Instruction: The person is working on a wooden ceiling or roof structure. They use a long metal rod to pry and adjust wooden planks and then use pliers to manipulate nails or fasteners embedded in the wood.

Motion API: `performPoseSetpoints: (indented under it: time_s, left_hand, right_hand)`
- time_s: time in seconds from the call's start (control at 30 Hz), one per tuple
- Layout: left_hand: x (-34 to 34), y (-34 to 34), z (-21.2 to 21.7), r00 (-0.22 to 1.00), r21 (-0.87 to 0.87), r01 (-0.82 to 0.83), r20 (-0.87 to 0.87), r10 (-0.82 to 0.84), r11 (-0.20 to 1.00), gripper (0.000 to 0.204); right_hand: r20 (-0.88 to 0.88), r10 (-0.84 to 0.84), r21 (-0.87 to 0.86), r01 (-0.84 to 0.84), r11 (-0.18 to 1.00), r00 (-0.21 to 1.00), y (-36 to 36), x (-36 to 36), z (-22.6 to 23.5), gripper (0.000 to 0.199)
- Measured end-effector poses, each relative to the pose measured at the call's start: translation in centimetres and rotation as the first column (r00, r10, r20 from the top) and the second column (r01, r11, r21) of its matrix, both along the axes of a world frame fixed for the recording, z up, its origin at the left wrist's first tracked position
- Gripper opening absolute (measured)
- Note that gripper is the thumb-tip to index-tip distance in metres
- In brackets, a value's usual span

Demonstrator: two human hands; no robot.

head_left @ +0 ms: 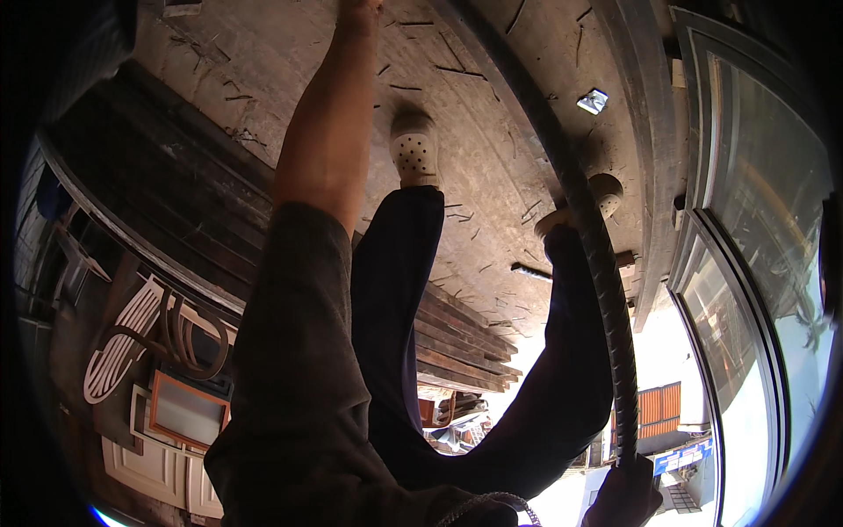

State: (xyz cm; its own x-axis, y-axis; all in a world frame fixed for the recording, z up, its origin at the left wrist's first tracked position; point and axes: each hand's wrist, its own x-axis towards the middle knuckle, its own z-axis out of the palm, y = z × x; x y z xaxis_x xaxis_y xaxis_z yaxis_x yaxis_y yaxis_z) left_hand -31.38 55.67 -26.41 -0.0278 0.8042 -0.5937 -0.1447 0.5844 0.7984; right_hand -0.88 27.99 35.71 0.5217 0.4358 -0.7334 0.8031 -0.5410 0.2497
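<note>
My right hand (pixel 625 496) sits at the bottom right of the frame, fist wrapped around the near end of a long ribbed steel bar (pixel 606 272). The bar runs from that grip up through the right half of the frame, curving toward the top centre across the concrete floor (pixel 492 158). My left arm stretches up the middle toward the top edge; the left hand (pixel 360 7) is mostly cut off there, so I can't tell if it's open or holding anything. Between the arms are my legs in dark trousers, with one pale perforated clog (pixel 414 149) upper centre and the other clog (pixel 590 200) right of centre, just beside the bar. Dark wooden planks (pixel 176 184) lie stacked along the left side. A small shiny scrap (pixel 594 101) lies on the floor in the upper right. A glass door frame (pixel 746 263) fills the right edge. White and brown framed panels (pixel 176 413) lean at the lower left.
</note>
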Motion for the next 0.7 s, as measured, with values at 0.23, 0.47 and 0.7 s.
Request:
performPoseSetpoints:
  time_s: [0.23, 0.47, 0.7]
  left_hand:
    - [0.8, -0.1, -2.1, 0.997, 0.118, -0.065, 0.058, 0.058, 0.991, 0.017]
    - [-0.6, -0.2, -2.3, 0.999, 0.094, -0.030, -0.011, 0.031, 0.995, 0.021]
    - [-0.2, 0.1, -2.0, 0.986, -0.011, 0.018, -0.166, -0.019, 1.000, 0.024]
  right_hand:
    - [-0.129, -0.182, -0.110, 0.169, 0.979, 0.975, -3.0, 0.7, -2.4, 0.013]
    - [-0.304, -0.144, 0.136, 0.193, 0.972, 0.942, -12.1, -0.5, -11.7, 0.024]
    - [-0.245, -0.163, 0.213, 0.217, 0.953, 0.956, -19.2, -0.9, -21.8, 0.023]
